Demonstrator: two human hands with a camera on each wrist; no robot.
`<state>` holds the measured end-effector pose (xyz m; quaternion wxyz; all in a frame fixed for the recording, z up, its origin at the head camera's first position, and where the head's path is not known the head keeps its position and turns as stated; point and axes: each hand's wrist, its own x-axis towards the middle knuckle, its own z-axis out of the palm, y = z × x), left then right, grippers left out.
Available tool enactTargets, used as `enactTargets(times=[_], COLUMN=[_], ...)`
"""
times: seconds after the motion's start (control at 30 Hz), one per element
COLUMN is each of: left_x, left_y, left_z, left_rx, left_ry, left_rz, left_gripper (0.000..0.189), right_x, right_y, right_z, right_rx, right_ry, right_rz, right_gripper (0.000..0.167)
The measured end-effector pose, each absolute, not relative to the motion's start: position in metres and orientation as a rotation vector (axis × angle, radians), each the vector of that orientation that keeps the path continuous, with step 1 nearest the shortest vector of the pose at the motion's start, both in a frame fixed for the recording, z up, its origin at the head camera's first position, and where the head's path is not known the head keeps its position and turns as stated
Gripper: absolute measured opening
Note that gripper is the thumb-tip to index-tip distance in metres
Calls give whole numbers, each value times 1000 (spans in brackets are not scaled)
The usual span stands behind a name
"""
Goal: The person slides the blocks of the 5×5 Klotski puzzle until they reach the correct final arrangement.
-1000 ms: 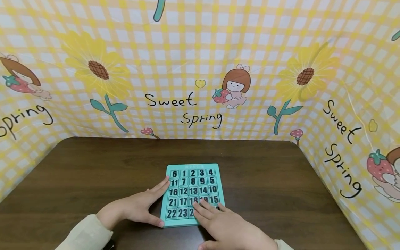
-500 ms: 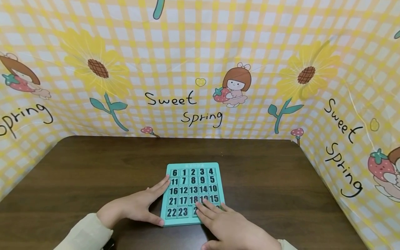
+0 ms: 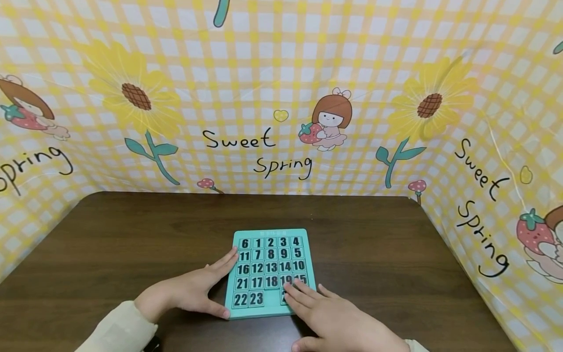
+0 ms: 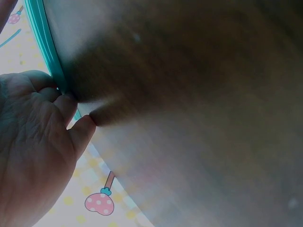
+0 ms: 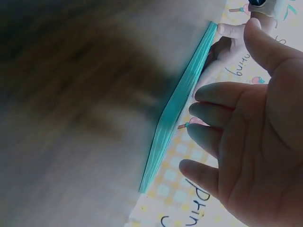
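Observation:
A turquoise number sliding puzzle (image 3: 271,254) lies flat on the table, its black-numbered tiles in rows. The bottom row shows 22, 23, then a bare gap (image 3: 271,297), then a tile partly hidden under fingers. My left hand (image 3: 189,293) steadies the puzzle's left side, straight fingers along the edge and thumb at the near left corner. My right hand (image 3: 327,313) lies over the near right part, fingertips on the lower tiles around 19 and 15, covering the bottom right corner. In the right wrist view the puzzle's side (image 5: 173,113) appears edge-on beside the right hand's outstretched fingers.
The dark brown wooden table (image 3: 154,234) stretches around the puzzle. Behind it and along both sides hangs a yellow checked cloth (image 3: 246,88) printed with flowers and "Sweet Spring". A dark item (image 3: 152,343) shows below the left sleeve.
My right hand has slid slightly to the right, and a bottom-row tile has moved right with it, opening the gap beside 23. The left hand stays in place.

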<state>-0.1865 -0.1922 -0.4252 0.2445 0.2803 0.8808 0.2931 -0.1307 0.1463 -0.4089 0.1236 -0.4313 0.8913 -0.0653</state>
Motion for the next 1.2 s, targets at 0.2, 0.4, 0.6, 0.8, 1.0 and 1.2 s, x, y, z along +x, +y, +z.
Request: enactTargets(times=[0.2,0.4,0.6,0.8,1.0,1.2], left_x=[-186,-186,-186,-187,-188,-186], left_y=[-193,-192,-192,-193,-194,-193], left_z=[-426,-426,-425,-424,-425,-426], left_rx=[764,773,786,796,777,766], left_ry=[2411,2418,2420,2422,2420,2412], left_rz=[800,793,795,798,799,807], left_gripper=[121,120,120,120,120,121], right_x=[-133,-136,-137,-136,-135,-133], right_y=[130,109,97,100,113,127], right_z=[-406,-406,-408,-410,-411,-414], right_rx=[-1291,-1342,-1358,-1350,-1348,-1302], right_ry=[2587,2573,2528,2530,2552,2548], right_rz=[-144,-14,17,28,29,-4], right_gripper=[82,81,80,79,80,81])
